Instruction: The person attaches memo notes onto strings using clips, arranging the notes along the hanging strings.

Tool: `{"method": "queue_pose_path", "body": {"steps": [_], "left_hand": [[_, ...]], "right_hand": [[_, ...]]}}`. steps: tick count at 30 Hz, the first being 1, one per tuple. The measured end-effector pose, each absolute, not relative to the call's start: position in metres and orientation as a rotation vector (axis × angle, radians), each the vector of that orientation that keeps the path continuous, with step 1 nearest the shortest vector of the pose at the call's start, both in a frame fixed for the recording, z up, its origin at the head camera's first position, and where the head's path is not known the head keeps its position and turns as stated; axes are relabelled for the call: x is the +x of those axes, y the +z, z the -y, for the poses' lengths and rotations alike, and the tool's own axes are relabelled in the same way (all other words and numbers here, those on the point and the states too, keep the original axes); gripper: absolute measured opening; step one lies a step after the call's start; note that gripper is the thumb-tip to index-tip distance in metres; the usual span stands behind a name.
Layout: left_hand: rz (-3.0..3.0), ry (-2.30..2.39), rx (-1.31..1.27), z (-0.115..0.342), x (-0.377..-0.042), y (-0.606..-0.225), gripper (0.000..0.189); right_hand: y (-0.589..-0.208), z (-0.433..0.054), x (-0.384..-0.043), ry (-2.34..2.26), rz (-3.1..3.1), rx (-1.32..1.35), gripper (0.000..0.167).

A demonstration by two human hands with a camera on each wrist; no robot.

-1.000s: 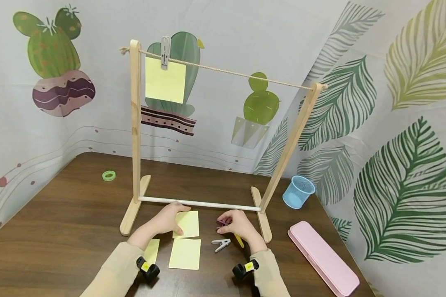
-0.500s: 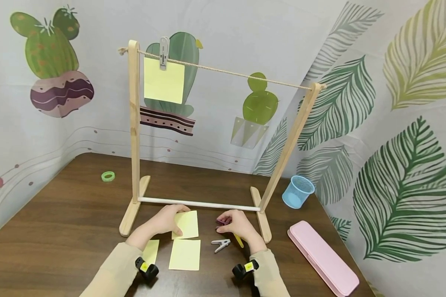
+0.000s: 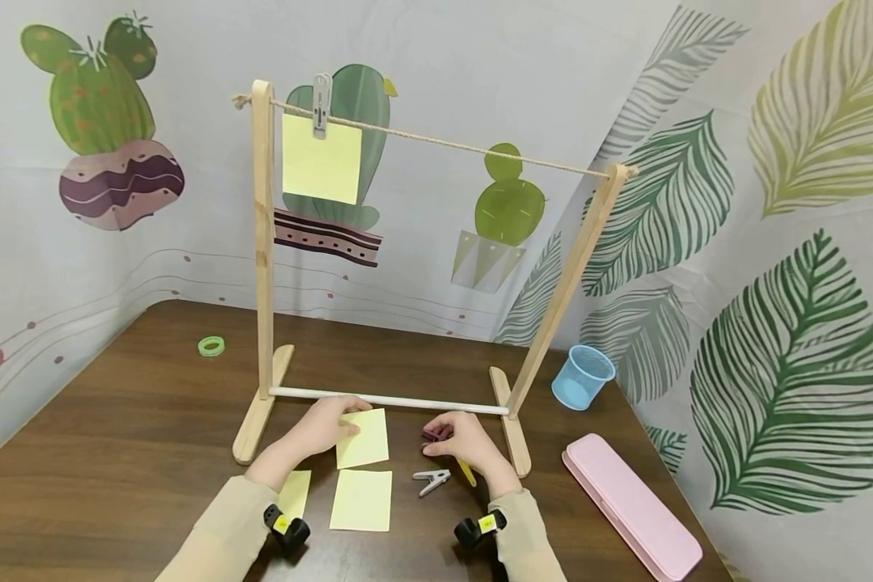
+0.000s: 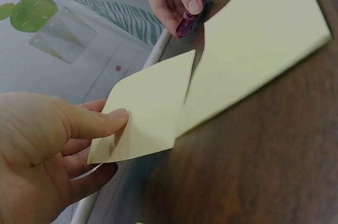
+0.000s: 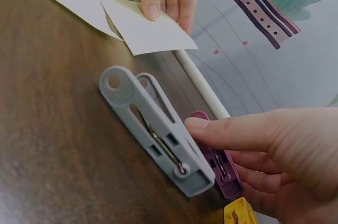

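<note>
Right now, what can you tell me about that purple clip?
The purple clip is a dark plum clothespin that looks like plastic, with a metal spring along its side. The right hand holds it between thumb and fingers, which cover part of it. In the head view it is just beyond the grey clip, near the white bar of the wooden stand. Whether it is squeezed open, or touches the table, cannot be told.

On the table [image 3: 116,420], the wooden rack [image 3: 264,242] stands between a tape roll [image 3: 212,346], left, and a mesh cup [image 3: 584,377], right, with a pencil case [image 3: 633,505] before the cup. One sticky note [image 3: 322,166] hangs near the rope [image 3: 451,142]'s left end; three more notes [image 3: 367,439], before the crossbar [image 3: 407,401], sit left of three clothespins [image 5: 227,179].
</note>
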State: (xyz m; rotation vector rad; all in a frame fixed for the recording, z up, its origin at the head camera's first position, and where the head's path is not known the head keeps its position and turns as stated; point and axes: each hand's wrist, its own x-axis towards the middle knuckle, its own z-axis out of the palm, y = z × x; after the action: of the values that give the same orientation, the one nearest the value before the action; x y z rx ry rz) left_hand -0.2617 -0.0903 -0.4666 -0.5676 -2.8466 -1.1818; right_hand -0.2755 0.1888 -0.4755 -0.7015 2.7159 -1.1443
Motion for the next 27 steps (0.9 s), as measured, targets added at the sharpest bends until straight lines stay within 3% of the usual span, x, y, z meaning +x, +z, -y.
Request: {"method": "queue_pose_path", "body": {"steps": [21, 27], "left_hand": [[2.884, -1.258, -0.708, 0.101, -0.259, -0.440, 0.027], [2.884, -1.231, -0.698, 0.100, -0.256, -0.436, 0.026]], "right_hand": [[-0.469, -0.187, -0.277, -1.470, -2.613, -0.614, 0.028], [-0.444, -0.183, -0.265, -1.540, -2.596, -0.624, 0.028]]}}
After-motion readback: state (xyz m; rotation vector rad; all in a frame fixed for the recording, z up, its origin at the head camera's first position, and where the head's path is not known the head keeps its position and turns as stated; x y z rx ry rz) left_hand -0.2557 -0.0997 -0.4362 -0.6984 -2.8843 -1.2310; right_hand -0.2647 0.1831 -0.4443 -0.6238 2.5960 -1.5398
